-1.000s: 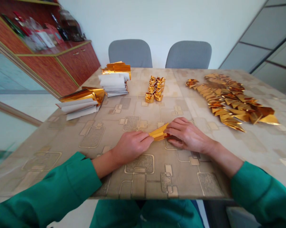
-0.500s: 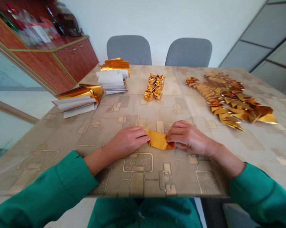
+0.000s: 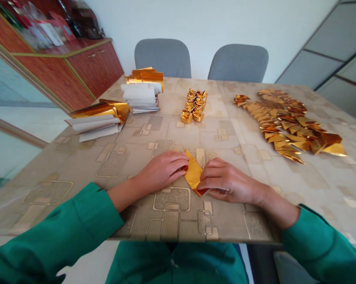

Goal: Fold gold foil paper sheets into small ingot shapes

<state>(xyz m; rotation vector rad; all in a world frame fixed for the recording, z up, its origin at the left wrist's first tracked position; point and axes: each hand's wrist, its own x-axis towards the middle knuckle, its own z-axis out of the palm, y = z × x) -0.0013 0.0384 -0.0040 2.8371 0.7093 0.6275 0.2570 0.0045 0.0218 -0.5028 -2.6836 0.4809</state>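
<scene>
Where your hands meet: near the front edge of the mottled beige counter [image 3: 62, 165], whose top carries a pattern of gold-outlined rounded squares.
Left hand [image 3: 163, 171]: grasping, its fingers closed over the left side of the folded gold foil piece.
Right hand [image 3: 229, 182]: grasping too, pinching the piece's right side.
Folded gold foil piece [image 3: 192, 173]: held between your hands, slanting with its lower tip toward you; you cannot tell whether it touches the counter.
Far left of the counter: two stacks of white-backed gold foil sheets [image 3: 97, 124] [image 3: 142, 92], the nearer one lying just beside the farther.
Counter's middle: a compact double row of small gold foil ingots [image 3: 193, 106], upright and touching one another.
Right of the counter: a broad, overlapping spread of triangular gold foil pieces [image 3: 287, 128], well apart from your hands.
Beyond the counter: two grey upholstered chairs [image 3: 163, 57] [image 3: 239, 63] stand side by side against a white wall [image 3: 213, 27].
Left of the room: a reddish-brown wooden cabinet [image 3: 92, 67] with gold trim holds assorted packaged items, too blurred to name, on its top [image 3: 44, 33].
Right of the room: grey panels in dark frames [image 3: 322, 67] fill the wall.
Your arms: green sleeves [image 3: 56, 232] [image 3: 319, 252] reach in from both sides.
</scene>
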